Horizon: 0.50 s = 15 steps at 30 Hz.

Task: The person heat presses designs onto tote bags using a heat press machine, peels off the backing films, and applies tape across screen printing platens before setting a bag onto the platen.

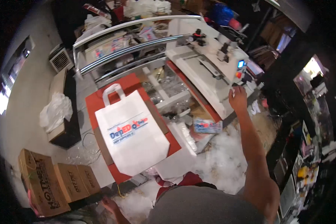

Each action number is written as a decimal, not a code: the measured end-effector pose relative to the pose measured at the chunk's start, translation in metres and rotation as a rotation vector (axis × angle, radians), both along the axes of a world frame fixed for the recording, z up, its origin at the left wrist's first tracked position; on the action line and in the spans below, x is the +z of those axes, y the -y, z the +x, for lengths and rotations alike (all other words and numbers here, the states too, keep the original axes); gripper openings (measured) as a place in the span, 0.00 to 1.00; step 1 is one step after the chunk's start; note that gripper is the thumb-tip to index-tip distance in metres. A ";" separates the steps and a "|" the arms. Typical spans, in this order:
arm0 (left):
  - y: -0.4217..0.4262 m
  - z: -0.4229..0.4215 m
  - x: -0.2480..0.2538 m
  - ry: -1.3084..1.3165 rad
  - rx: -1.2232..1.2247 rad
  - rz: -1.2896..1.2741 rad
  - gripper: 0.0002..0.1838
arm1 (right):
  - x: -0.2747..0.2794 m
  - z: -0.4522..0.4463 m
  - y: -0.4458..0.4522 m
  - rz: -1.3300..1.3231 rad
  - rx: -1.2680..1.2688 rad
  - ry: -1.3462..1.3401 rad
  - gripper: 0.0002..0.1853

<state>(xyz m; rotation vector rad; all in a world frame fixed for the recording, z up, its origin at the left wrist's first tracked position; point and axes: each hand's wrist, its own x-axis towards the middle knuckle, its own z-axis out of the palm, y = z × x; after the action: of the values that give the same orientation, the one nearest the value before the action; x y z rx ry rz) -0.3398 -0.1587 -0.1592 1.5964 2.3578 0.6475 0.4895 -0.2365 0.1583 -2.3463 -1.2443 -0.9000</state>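
Note:
A white tote bag (139,149) with a red and blue "DepED" print lies flat on the red pad (174,147) of a heat press, its handle loop toward the far side. At the near corner of the white press head (209,80), my right hand (238,98) is raised with fingers loosely bent; whether they touch the casing is hard to tell. Nothing shows in that hand. My left hand (109,204) hangs low near the cardboard boxes, its fingers apart and holding nothing visible.
Cardboard boxes (43,183) stand at the lower left. A metal rail (134,50) crosses behind the bag. A lit blue display (241,64) sits on the press. Below it lie a printed packet (208,126) and white material on the floor. Shelves with clutter (306,173) line the right.

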 end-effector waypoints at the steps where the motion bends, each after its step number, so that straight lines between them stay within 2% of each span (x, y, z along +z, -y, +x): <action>1: 0.026 -0.036 -0.041 -0.310 -0.128 -0.171 0.15 | -0.001 0.017 0.002 -0.001 -0.016 0.007 0.14; 3: 0.061 -0.072 -0.114 0.194 -0.107 0.049 0.12 | -0.003 0.043 -0.003 0.007 -0.073 0.260 0.14; 4: 0.066 -0.073 -0.116 0.196 -0.099 0.053 0.12 | -0.009 0.053 -0.005 0.011 -0.066 0.261 0.14; 6: 0.085 -0.062 -0.101 0.228 -0.117 -0.471 0.11 | -0.015 0.069 -0.017 -0.248 -0.249 0.061 0.18; 7: 0.098 -0.057 -0.092 0.251 -0.115 -0.732 0.11 | -0.010 0.071 -0.028 -0.268 -0.302 -0.097 0.23; 8: 0.113 -0.055 -0.087 0.285 -0.108 -0.990 0.11 | -0.016 0.088 -0.036 -0.263 -0.335 -0.141 0.21; 9: 0.135 -0.071 -0.117 0.110 -0.667 -0.668 0.11 | -0.018 0.093 -0.039 -0.205 -0.313 -0.153 0.19; 10: 0.145 -0.069 -0.114 0.121 -0.625 -0.666 0.11 | -0.018 0.093 -0.039 -0.178 -0.318 -0.131 0.20; 12: 0.148 -0.058 -0.089 0.382 -0.415 -0.788 0.15 | -0.017 0.095 -0.035 -0.257 -0.271 -0.105 0.18; 14: 0.155 -0.058 -0.109 0.489 -0.144 -0.735 0.17 | -0.015 0.080 -0.031 -0.224 -0.223 -0.053 0.15; 15: 0.157 -0.058 -0.118 0.408 -0.194 -0.714 0.16 | -0.015 0.071 -0.029 -0.174 -0.177 -0.028 0.15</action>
<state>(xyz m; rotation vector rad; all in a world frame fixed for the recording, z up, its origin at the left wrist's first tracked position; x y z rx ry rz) -0.3978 -0.3152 -0.2776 1.1989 1.8028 0.0495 0.5601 -0.2073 0.1428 -2.6302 -1.1605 -0.8388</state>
